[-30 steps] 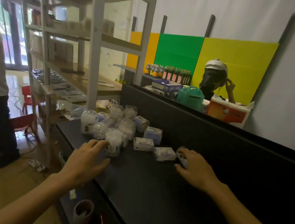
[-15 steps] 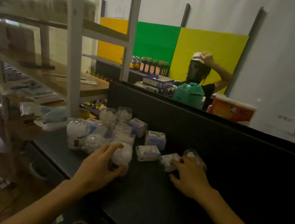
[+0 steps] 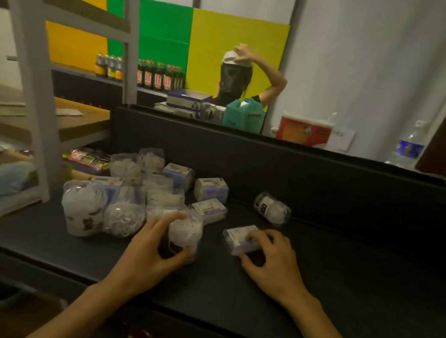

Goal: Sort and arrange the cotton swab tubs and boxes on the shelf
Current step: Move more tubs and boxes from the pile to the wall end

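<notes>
On the black shelf (image 3: 343,286) lies a loose heap of clear cotton swab tubs and small white-and-purple boxes. My left hand (image 3: 146,255) grips an upright clear tub (image 3: 185,233) at the heap's near edge. My right hand (image 3: 275,259) holds a flat purple box (image 3: 237,235) lying on the shelf. A big tub (image 3: 83,208) stands at the left, a round one (image 3: 123,216) beside it. Further boxes (image 3: 210,188) sit behind. One tub (image 3: 272,208) lies on its side, apart, near the back wall.
A black back panel (image 3: 301,177) walls the shelf behind. A white metal rack post (image 3: 30,84) with wooden boards rises at the left. Beyond the panel are a person touching a white cap, a green jug (image 3: 243,114), bottles and a water bottle (image 3: 408,146).
My left hand has closed round the upright tub. My right hand has left the tub that lies on its side and now holds the flat box, drawn nearer. The camera has turned right.
</notes>
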{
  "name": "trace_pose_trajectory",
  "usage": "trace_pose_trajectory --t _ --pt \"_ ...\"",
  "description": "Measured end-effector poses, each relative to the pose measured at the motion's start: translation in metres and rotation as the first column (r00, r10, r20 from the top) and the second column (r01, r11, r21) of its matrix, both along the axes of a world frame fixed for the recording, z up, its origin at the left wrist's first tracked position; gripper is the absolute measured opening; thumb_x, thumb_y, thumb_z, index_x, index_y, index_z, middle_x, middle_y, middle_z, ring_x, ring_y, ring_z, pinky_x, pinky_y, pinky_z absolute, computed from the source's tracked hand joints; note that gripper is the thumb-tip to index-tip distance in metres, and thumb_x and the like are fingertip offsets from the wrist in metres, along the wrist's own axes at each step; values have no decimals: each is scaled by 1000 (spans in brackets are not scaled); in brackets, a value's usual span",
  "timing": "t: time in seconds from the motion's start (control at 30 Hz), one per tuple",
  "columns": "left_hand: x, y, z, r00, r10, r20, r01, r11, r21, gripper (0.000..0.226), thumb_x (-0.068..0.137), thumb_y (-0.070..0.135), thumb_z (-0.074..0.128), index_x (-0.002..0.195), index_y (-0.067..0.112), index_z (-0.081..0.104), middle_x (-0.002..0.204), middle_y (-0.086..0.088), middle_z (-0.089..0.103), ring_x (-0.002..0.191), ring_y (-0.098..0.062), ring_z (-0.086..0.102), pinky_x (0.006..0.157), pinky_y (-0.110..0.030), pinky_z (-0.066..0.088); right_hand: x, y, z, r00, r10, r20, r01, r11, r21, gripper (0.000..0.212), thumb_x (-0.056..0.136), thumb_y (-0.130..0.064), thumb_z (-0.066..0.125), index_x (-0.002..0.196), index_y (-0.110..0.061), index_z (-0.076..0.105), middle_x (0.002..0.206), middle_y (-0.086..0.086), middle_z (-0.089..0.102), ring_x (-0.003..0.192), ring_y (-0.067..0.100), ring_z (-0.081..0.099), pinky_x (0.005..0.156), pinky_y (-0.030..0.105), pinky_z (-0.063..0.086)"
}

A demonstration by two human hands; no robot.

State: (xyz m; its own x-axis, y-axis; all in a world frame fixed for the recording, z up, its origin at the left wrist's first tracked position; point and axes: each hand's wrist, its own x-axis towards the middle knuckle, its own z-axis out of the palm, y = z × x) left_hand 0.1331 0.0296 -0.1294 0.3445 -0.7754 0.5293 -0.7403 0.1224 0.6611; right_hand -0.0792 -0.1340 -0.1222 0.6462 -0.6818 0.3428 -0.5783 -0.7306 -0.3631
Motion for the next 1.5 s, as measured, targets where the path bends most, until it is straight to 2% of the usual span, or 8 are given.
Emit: trace_pose_trajectory --t 0.2,0.43,0.67,0.83,0.97,1.2,1.27,1.5 --pt "1 0 2 999 -25 -41 25 1000 8 65 73 36 76 122 52 37 128 11 42 107 -4 49 79 -16 45 -3 7 1 1000 -3 26 5 998 -66 57 80 -47 60 132 -30 42 125 -5 50 111 9 42 95 26 38" --pt "1 0 1 999 -44 -21 44 999 15 67 73 31 77 125 48 38 129 11 42 107 1 48 79 -15 45 2 -5 -2 998 -46 -46 53 986 159 90 81 -61 57 152 -26 14 154 0 27 142 18 21 116 39 23" --pt "-1 1 3 998 -64 3 64 998 28 67 73 34 76 126 49 38 127 15 43 105 8 47 75 -13 47 -2 -10 -6 997 -21 77 4 975 220 71 74 -63 65 135 -33 44 137 -8 46 127 11 37 104 31 35" --pt "-3 1 4 998 -67 7 67 997 35 66 75 32 76 124 51 36 124 18 44 102 7 49 73 -14 47 -5 -11 -6 982 14 188 -67 957 281 64 64 -63 74 117 -45 45 116 -16 52 110 3 47 91 26 46" --pt "-4 2 6 996 -85 15 85 996 29 65 74 32 76 122 52 37 119 25 43 102 9 49 74 -10 47 -6 -5 -4 974 15 228 -65 975 212 64 63 -56 79 115 -47 42 116 -13 51 106 1 50 88 21 45" --pt "-21 -19 26 984 -175 40 175 984 12 62 74 33 75 118 55 36 112 30 43 99 10 52 71 -14 49 -43 1 9 948 -103 300 83 993 81 70 64 -49 81 119 -46 37 119 -13 51 110 0 48 87 15 37" --pt "-37 -35 34 971 -237 13 237 972 13 61 75 33 74 118 55 36 112 31 43 100 12 51 72 -9 48 -72 -1 16 941 -166 295 152 986 69 72 63 -49 81 120 -46 37 121 -12 52 112 2 47 90 20 39" --pt "-135 -82 56 899 -429 -89 433 901 33 57 69 38 73 115 49 41 105 16 57 93 8 59 71 -15 53 -200 4 40 908 -294 299 298 954 32 69 65 -45 82 120 -44 40 118 -10 54 110 1 48 88 16 37"
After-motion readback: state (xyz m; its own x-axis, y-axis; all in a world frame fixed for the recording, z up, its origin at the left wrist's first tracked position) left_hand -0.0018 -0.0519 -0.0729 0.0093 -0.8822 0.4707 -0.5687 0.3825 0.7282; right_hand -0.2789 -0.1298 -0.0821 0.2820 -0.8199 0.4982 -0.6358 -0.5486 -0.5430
